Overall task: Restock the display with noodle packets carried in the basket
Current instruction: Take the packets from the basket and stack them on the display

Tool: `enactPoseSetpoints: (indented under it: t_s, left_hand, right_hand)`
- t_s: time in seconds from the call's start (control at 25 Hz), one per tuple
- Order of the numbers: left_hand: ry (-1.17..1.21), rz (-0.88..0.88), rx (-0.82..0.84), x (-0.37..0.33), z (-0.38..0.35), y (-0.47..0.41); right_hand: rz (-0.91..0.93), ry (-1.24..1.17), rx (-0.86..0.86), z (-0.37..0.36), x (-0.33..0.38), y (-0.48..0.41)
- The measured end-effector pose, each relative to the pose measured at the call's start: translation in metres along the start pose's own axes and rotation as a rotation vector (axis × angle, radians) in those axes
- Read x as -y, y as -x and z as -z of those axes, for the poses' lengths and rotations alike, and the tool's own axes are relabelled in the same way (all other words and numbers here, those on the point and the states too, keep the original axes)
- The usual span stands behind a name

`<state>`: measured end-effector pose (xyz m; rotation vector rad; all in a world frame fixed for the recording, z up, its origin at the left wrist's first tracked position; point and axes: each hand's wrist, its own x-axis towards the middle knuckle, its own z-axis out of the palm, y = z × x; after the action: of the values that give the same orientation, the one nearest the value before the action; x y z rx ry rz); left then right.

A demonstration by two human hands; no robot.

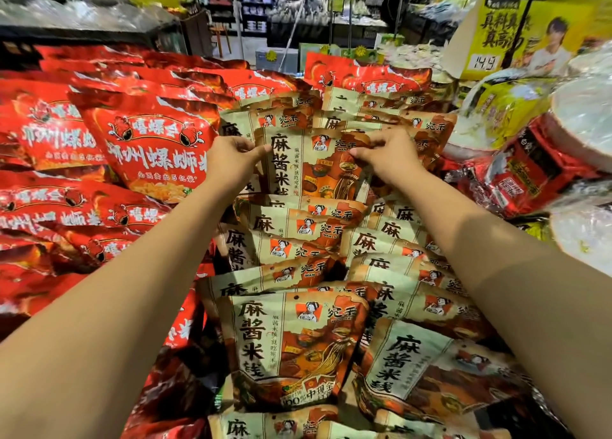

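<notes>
A beige and orange noodle packet (309,165) stands upright in the middle of the display, held by its two top corners. My left hand (230,160) pinches its top left corner. My right hand (385,159) pinches its top right corner. Several matching beige packets (294,342) lie in overlapping rows below and behind it, running down to the near edge. The basket is not in view.
Red noodle packets (149,144) fill the display to the left. Red and black packs (526,170) and clear wrapped goods (586,120) pile up on the right. A yellow price sign (516,38) stands at the back right. Store shelves (265,5) run along the far side.
</notes>
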<state>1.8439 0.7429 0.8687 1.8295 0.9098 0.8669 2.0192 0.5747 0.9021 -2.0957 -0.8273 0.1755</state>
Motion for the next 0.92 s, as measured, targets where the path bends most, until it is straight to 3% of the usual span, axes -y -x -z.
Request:
enactPoseSetpoints:
  t_s: [0.4,0.68,0.92]
  left_hand:
    - [-0.240,0.013,-0.114,-0.022,0.019,0.068]
    - [-0.556,-0.032,-0.185,-0.034,0.037,0.159]
    - [-0.791,-0.024,-0.236,0.001,0.079,0.198]
  right_hand:
    - [-0.010,0.151,0.037,0.024,-0.004,0.052]
    - [0.128,0.268,0.253,0.031,0.002,0.105]
    - [0.222,0.347,0.352,0.014,0.023,0.146]
